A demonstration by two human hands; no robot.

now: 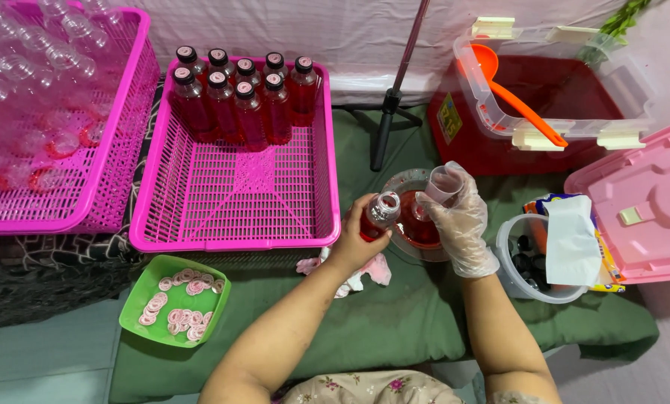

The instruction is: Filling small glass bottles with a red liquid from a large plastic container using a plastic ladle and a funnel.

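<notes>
Green cloth (395,329) lies bare in front of the pink plastic basket (238,198), whose far edge holds capped red bottles (241,97). Just right of it, left hand (354,243) fingers wrap an open, partly red-filled clear plastic bottle (380,215). Gloved right hand (458,221) grips a small clear cup (443,183).

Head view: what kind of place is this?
Likely a home-run drink bottling spot, worked on the floor: a pink basket of capped red bottles, a clear tub of red liquid, and a green tray of seal rings.
</notes>
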